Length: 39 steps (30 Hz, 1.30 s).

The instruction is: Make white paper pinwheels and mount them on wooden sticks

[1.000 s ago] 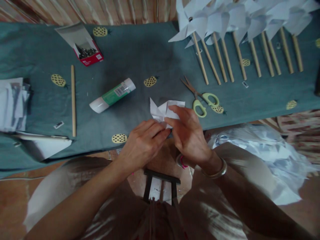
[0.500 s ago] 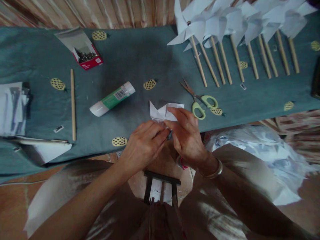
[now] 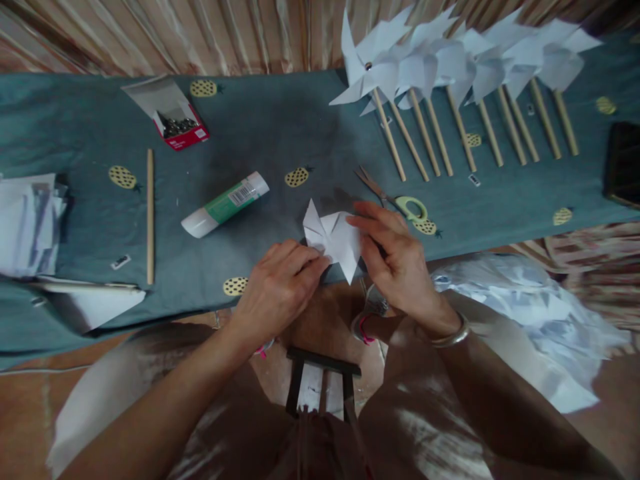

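Observation:
A white paper pinwheel [image 3: 341,238] with folded blades lies at the table's near edge between my hands. My left hand [image 3: 283,283] pinches its lower left blade between thumb and fingers. At its right side is my right hand [image 3: 395,257], fingers apart, the fingertips just beside or lightly touching the paper. Green-handled scissors [image 3: 411,208] lie behind my right hand, one handle loop hidden by it. A glue stick [image 3: 225,205] with a green label rests on the cloth to the left.
Finished pinwheels [image 3: 373,67] on wooden sticks line the back right. A red box [image 3: 185,137] of metal pins stands open at back left. Leftward lie a wooden stick [image 3: 151,220] and stacked paper [image 3: 27,227]. A plastic bag [image 3: 530,320] of paper sits below the table, right.
My right hand has moved right, away from the pinwheel's middle, uncovering its blades. My left hand still pinches the paper. The view has shifted slightly.

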Each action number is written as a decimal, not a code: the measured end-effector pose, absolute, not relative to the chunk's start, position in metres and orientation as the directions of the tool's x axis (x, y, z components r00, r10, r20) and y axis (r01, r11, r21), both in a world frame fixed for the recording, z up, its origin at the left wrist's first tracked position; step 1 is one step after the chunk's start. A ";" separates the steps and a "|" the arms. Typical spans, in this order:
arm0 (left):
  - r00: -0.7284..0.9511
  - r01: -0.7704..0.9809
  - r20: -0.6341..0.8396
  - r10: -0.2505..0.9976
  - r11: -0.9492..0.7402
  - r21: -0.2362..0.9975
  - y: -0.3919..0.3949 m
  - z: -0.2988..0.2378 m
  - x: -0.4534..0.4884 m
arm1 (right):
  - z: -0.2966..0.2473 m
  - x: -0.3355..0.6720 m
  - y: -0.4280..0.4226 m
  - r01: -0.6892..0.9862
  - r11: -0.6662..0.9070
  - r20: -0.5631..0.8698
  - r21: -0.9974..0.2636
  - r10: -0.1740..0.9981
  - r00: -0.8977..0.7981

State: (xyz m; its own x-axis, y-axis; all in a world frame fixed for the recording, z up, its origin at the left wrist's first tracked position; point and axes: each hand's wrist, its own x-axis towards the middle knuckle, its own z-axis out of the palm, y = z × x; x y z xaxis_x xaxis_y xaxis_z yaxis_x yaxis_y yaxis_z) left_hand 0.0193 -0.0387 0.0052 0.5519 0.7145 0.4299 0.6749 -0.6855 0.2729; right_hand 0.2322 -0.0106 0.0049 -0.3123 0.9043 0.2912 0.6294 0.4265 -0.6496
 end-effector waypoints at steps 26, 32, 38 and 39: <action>0.601 0.680 0.383 0.702 -0.700 0.218 -0.036 0.008 0.032 | 0.015 0.236 -0.018 0.702 0.360 0.239 -0.614 0.933 -0.270; 0.601 0.660 0.412 0.685 -0.716 0.228 -0.037 0.008 0.030 | 0.016 0.240 -0.018 0.684 0.372 0.249 -0.627 0.928 -0.276; 0.602 0.666 0.430 0.673 -0.720 0.194 -0.038 0.011 0.027 | 0.013 0.245 -0.016 0.647 0.342 0.220 -0.682 0.939 -0.265; 0.600 0.668 0.432 0.673 -0.719 0.193 -0.038 0.012 0.027 | 0.013 0.246 -0.016 0.637 0.339 0.211 -0.692 0.939 -0.272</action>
